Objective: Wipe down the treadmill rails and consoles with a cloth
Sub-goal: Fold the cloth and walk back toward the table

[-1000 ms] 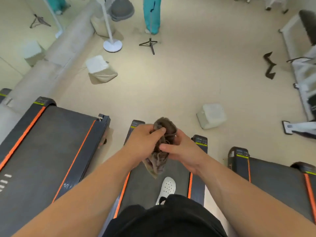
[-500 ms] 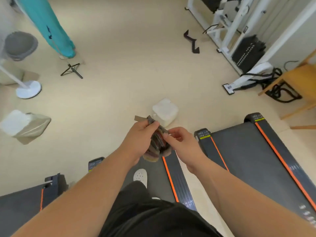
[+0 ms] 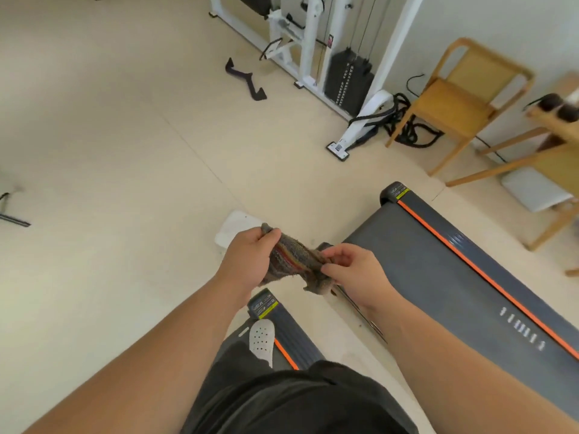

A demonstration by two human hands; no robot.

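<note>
Gripping one end of the striped brown cloth (image 3: 294,264) in my left hand (image 3: 250,258), I am holding it in the air ahead of me. Below that hand, my white shoe (image 3: 262,339) is resting on the near treadmill (image 3: 293,336). My right hand (image 3: 354,274) is pinching the cloth's other end, so the hands are standing slightly apart with the cloth stretching between them. A second treadmill (image 3: 438,264) is lying further right, apart from the cloth.

Brown cloth (image 3: 294,263) — faint red-orange stripes; grey treadmill (image 3: 445,264) — orange line.
</note>
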